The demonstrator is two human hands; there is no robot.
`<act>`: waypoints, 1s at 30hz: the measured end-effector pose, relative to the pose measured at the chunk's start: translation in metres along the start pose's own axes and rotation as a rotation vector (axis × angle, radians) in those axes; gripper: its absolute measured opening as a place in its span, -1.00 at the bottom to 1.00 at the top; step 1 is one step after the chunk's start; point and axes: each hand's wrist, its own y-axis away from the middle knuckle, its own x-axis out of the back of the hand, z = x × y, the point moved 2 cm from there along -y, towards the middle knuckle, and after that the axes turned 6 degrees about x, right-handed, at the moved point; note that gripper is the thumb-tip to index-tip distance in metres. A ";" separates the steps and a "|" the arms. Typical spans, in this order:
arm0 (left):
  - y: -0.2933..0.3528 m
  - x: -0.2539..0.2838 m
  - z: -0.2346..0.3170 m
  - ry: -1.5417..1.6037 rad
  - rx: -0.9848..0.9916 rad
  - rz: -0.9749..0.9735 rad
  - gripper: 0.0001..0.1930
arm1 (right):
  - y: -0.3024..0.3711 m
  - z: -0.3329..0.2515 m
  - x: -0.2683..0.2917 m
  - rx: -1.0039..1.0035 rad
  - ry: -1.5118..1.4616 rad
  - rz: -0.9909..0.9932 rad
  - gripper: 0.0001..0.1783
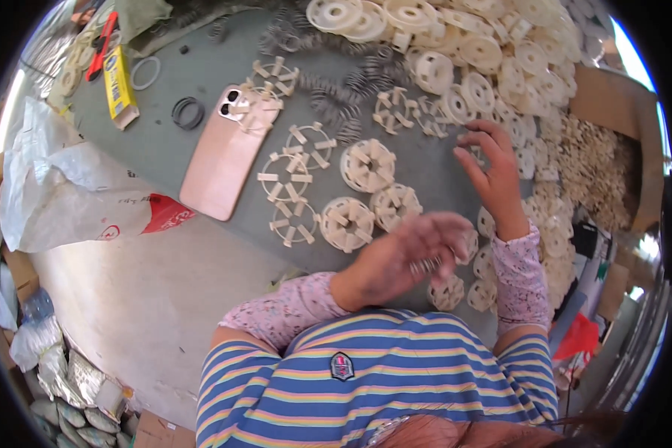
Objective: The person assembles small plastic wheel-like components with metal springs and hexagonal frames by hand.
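My left hand (403, 257) is over the near part of the table, smeared by motion, its fingers curled around a small metal coil spring (425, 265). Farther right, my right hand (493, 168) reaches toward the pile of cream plastic wheels (478, 93); its thumb and fingers are apart, and nothing clearly shows between them. Just beyond the left hand lie round wheels with pale blocks set around them (349, 224), (368, 166). To their left are thin rings carrying pale blocks (285, 178). Another wheel (446, 293) rests near my body.
Loose grey springs (343, 82) are heaped at the back. A pink phone (220, 160) lies left of the rings, partly under one. Farther left are a yellow box (119, 86), a red cutter (103, 48) and a plastic bag (75, 179). Small pale pieces (593, 164) fill a carton at right.
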 end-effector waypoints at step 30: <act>0.111 -0.022 0.108 -2.261 -0.389 1.058 -0.49 | -0.037 -0.046 -0.021 0.075 -0.233 0.091 -0.72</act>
